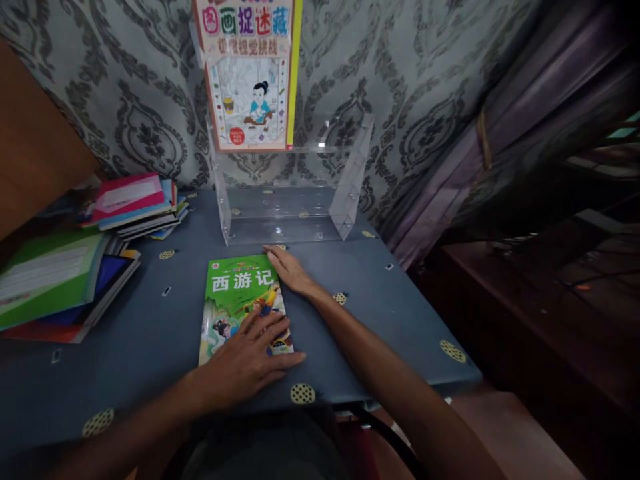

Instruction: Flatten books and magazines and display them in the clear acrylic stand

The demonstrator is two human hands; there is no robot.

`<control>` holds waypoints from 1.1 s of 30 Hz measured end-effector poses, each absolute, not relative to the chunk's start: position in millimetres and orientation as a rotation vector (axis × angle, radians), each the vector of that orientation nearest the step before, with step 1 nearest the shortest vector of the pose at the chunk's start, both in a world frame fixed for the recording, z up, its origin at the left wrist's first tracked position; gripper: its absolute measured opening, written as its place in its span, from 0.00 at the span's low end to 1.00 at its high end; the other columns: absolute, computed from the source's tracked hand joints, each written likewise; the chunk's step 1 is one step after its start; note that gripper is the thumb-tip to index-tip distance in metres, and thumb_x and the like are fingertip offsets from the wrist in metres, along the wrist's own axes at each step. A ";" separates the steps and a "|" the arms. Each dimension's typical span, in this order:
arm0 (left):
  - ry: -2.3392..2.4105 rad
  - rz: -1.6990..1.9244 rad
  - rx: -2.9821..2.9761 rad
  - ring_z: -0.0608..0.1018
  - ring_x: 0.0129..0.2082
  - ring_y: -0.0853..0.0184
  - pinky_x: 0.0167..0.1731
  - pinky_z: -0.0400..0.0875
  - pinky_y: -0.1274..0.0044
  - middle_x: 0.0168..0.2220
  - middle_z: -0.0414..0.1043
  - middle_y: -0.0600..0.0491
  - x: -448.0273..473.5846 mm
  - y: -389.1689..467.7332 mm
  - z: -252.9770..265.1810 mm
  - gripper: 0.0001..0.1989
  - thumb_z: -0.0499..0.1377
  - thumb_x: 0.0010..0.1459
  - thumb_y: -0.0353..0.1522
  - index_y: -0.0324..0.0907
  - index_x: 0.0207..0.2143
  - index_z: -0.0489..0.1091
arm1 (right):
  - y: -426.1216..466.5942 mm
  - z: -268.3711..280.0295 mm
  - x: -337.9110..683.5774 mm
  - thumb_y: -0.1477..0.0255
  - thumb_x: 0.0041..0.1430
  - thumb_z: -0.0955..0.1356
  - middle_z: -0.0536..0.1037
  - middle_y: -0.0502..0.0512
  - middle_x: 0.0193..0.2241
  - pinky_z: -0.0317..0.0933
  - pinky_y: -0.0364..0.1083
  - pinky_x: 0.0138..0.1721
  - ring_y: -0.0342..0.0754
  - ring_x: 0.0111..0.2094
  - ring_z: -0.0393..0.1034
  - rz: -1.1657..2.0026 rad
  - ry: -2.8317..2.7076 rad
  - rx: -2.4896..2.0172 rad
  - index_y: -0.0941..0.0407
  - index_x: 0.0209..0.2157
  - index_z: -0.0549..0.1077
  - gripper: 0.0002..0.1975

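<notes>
A green picture book (235, 293) with large white Chinese characters lies flat on the table before me. Across the lower part of its cover my left hand (245, 357) rests palm down, fingers stretched out and thumb reaching past the right edge. My right hand (293, 272) is at the book's upper right corner, its fingers extended together and touching the edge there. Behind the book stands a clear tiered acrylic stand (280, 230). On its upper tier, at the left, leans a book with a drawn seated figure (250, 100).
A stack of books (133, 200) sits at the back left, with another stack topped by a green book (50, 273) nearer me. The blue table cover (400, 327) has pineapple prints. A patterned curtain (410, 80) hangs behind. Dark furniture (525, 300) stands to the right.
</notes>
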State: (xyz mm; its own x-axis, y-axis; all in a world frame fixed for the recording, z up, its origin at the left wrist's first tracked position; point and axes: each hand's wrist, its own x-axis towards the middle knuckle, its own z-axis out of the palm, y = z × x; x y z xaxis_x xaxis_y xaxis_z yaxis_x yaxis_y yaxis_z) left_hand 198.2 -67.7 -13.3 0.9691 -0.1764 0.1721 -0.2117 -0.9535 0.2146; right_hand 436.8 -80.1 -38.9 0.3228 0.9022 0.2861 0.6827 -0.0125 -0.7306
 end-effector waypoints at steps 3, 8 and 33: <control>-0.282 0.240 2.891 0.60 0.67 0.54 0.64 0.57 0.52 0.66 0.60 0.50 195.7 -69.4 -14.1 0.23 0.56 0.67 0.36 0.61 0.63 0.63 | -80.3 -41.7 434.7 0.64 0.72 0.56 0.74 0.62 0.58 0.57 0.54 0.63 0.51 0.60 0.67 0.279 -1.451 -1.808 0.58 0.60 0.68 0.23; -0.213 0.319 2.834 0.62 0.66 0.55 0.63 0.61 0.54 0.64 0.63 0.48 194.3 -62.8 -11.1 0.20 0.54 0.68 0.39 0.56 0.61 0.65 | -83.6 -43.1 428.5 0.69 0.69 0.59 0.70 0.67 0.61 0.55 0.54 0.64 0.54 0.63 0.63 0.174 -1.479 -1.924 0.62 0.61 0.67 0.23; 0.868 0.566 2.649 0.59 0.68 0.46 0.63 0.55 0.49 0.66 0.60 0.35 174.5 2.8 -48.0 0.26 0.49 0.67 0.40 0.39 0.63 0.60 | -163.9 -58.8 351.1 0.64 0.67 0.61 0.70 0.65 0.60 0.59 0.60 0.63 0.58 0.62 0.64 0.174 -1.219 -1.852 0.56 0.64 0.60 0.26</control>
State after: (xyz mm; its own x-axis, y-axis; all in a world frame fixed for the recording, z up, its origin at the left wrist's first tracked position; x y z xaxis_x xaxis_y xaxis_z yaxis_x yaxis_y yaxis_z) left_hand 174.5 2.8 -48.0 0.7403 0.6141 0.2734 0.4976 -0.7741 0.3914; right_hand 351.1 -163.9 -58.8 0.5069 0.7960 0.3306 0.6718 -0.1245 -0.7302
